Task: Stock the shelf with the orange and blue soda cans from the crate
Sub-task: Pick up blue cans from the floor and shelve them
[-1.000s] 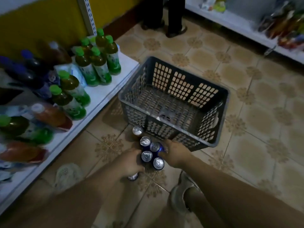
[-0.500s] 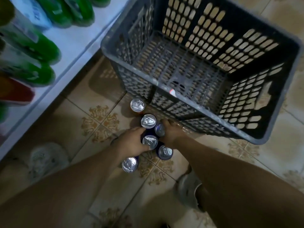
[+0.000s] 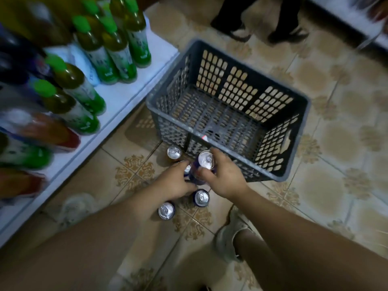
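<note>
Several soda cans stand on the tiled floor just in front of the grey crate (image 3: 294,143), which holds no cans. My right hand (image 3: 224,177) grips a blue can (image 3: 205,162) and holds it lifted above the others. My left hand (image 3: 174,183) wraps another can (image 3: 187,168), mostly hidden under the fingers. An orange can (image 3: 173,152) stands by the crate wall. Two blue cans (image 3: 201,198) (image 3: 166,210) stand nearer me. The white shelf (image 3: 130,95) is on the left.
Green-capped bottles (image 3: 117,49) and other drinks fill the left shelf, with a bare strip along its front edge. Another person's feet (image 3: 241,32) stand beyond the crate. A second shelf (image 3: 352,15) runs along the top right. My shoes (image 3: 233,236) are on the floor below.
My right hand has lifted a blue can up out of the cluster. My left hand stays curled on a can on the floor. The camera has pulled back from the crate.
</note>
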The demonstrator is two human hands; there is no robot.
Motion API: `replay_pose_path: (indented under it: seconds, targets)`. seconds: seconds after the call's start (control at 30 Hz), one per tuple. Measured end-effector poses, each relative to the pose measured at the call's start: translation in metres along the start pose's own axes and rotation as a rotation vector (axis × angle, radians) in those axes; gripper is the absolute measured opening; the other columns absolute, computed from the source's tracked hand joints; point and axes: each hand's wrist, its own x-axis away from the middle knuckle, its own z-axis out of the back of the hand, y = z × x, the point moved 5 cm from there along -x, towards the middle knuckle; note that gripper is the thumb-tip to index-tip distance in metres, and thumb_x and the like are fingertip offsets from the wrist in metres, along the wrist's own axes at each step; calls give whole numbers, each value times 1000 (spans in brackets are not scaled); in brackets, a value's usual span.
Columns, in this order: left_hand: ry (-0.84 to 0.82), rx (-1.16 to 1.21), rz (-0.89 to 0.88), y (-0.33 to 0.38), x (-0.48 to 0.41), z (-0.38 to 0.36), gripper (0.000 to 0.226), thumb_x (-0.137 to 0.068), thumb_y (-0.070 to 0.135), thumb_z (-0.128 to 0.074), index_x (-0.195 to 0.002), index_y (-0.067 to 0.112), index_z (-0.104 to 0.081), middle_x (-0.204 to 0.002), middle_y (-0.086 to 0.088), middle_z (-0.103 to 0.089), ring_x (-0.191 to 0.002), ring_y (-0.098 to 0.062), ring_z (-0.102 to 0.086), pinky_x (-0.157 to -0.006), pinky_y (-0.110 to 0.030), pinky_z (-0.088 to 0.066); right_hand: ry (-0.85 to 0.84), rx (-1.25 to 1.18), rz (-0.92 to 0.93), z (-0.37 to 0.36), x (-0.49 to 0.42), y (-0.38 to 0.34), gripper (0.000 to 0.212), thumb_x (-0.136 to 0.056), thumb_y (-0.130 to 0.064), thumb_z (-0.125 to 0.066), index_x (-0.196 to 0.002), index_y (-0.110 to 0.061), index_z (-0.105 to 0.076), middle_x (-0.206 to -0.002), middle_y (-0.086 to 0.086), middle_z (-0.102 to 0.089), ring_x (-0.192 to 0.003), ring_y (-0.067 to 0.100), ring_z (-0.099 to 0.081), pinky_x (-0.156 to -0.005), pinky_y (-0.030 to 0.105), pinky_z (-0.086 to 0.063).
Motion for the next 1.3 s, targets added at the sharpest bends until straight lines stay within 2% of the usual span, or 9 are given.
replay_pose_path:
  seconds: [0.1, 0.27, 0.43, 0.63, 0.73, 0.8, 0.97, 1.13, 1.3]
  targets:
    - [57, 151, -69, 24, 41, 28, 58, -51, 35, -74, -104, 46, -55, -110, 9, -67, -104, -12, -64, -94, -46, -50, 156, -178, 52, 44, 35, -50, 66, -91, -43, -57, -149, -22, -32, -147, 5, -44, -130, 22, -44, -103, 34, -39]
    - [235, 242, -198, 74, 137, 95, 73, -53, 35, -80, -118, 40, -49, -121, 8, -62, -114, -11, -59, -100, -43, -47, 330, -564, 132, 105, 92, -142, 51, -91, -32, -58, -140, -27, -44, -125, -4, -54, -111, 13, -53, -94, 34, -48]
    - [431, 273, -312, 113, 246, 160, 72, -77, 11, -77, -137, 22, -38, -123, 9, -53, -114, -6, -52, -79, -9, -45, 324, -847, 285, 138, 139, -244, 44, -90, -34, -60, -131, -23, -49, -121, 0, -57, -103, 14, -60, -84, 33, -55]
    - [720, 307, -382, 117, 377, 227, 68, -72, 15, -81, -128, 25, -43, -119, 4, -60, -104, -9, -60, -88, -27, -48, 230, -1036, 448, 147, 201, -367, 35, -94, -26, -57, -127, -15, -51, -108, 1, -60, -86, 5, -59, -54, 12, -48]
    - [846, 341, -389, 105, 435, 253, 71, -57, 26, -87, -117, 25, -50, -111, 3, -65, -96, -10, -65, -84, -29, -53, 163, -1011, 539, 137, 232, -425, 35, -93, -27, -58, -124, -10, -55, -110, 6, -63, -84, 9, -61, -62, 19, -49]
    - [936, 347, -351, 90, 472, 269, 72, -53, 26, -86, -117, 23, -51, -108, 6, -66, -98, -11, -65, -87, -33, -53, 60, -906, 627, 122, 255, -463, 43, -91, -33, -62, -128, -13, -52, -115, 6, -62, -92, 15, -62, -74, 27, -53]
    - [1085, 299, -268, 39, 556, 300, 67, -72, 7, -79, -128, 16, -43, -112, 8, -60, -95, 1, -58, -70, -11, -47, -100, -682, 859, 82, 310, -555, 37, -83, -32, -73, -110, -27, -49, -101, -7, -61, -88, 11, -60, -81, 29, -53]
    - [1248, 89, 2, -29, 642, 337, 74, -81, 37, -71, -143, 21, -36, -140, 3, -47, -129, -15, -44, -96, -27, -38, -226, -592, 970, 25, 345, -635, 40, -82, -33, -74, -111, -31, -46, -108, -6, -56, -101, 16, -58, -89, 34, -52]
    - [1286, -127, 405, -116, 705, 366, 66, -91, 53, -49, -145, 18, -35, -152, -3, -34, -136, -20, -36, -110, -32, -29, -307, -524, 995, -34, 350, -690, 60, -82, -31, -74, -133, -23, -45, -117, -5, -54, -109, 18, -54, -92, 34, -49]
